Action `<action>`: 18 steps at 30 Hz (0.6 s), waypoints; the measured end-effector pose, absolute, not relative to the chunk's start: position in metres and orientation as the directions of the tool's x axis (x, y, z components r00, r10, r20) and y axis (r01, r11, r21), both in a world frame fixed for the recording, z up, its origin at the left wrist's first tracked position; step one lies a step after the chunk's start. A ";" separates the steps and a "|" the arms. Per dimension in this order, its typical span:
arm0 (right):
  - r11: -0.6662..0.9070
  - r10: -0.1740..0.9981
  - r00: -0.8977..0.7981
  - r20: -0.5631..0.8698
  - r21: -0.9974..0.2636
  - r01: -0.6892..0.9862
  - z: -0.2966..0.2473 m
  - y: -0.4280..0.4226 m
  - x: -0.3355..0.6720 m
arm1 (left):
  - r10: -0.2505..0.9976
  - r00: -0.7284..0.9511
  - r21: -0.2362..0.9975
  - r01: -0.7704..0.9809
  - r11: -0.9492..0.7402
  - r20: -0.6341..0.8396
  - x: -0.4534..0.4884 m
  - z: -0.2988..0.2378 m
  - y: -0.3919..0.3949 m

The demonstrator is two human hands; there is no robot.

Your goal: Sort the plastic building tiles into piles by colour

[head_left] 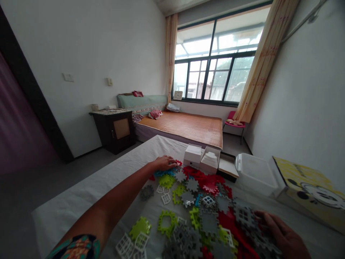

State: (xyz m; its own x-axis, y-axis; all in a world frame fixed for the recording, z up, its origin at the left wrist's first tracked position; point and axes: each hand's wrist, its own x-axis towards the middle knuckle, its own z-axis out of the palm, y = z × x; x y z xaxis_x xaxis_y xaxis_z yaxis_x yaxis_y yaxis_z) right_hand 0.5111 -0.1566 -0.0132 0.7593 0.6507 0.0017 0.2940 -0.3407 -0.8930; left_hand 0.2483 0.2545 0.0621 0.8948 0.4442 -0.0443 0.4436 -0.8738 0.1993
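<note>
My left hand [165, 163] is stretched out toward the far part of the pile. Its fingers are closed at a small red toothed panel [179, 163]. At the lower right, my right hand [283, 232] has its fingers apart beside a grey toothed panel with a window grid [244, 214]. Its fingertips are close to the panel's edge; whether they touch it is unclear. Between my hands lie several loose toothed building panels: lime green ones [167, 223], flat grey ones [208, 221] and red ones [199, 175]. White lattice window inserts [165, 198] lie among them.
Behind the pile stand white boxes [192, 154], a black-edged open box [228, 166] and a clear plastic bin [256, 172]. A yellow printed box [309, 190] is at the right. Everything rests on a white cloth [88, 201]. Beyond are a bed [185, 126] and a dark cabinet [114, 129].
</note>
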 end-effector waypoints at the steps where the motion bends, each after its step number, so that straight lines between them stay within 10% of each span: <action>1: -0.336 0.647 0.762 0.021 -0.889 0.310 -0.011 -0.156 0.509 | 0.441 0.897 0.195 0.435 -0.879 -0.014 0.241 0.062 0.244; 18: -0.241 0.668 0.734 0.119 -0.899 0.365 0.008 -0.157 0.491 | 0.239 0.922 0.499 0.060 -0.865 0.304 0.297 0.074 0.071</action>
State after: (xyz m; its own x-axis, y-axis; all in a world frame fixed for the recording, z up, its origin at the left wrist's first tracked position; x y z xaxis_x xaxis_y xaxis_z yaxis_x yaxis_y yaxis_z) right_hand 0.4910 -0.1573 0.0084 0.7343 0.6684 0.1187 0.3648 -0.2410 -0.8993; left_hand 0.2970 0.0708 0.0743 0.9222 0.2392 0.3039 0.0599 -0.8647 0.4987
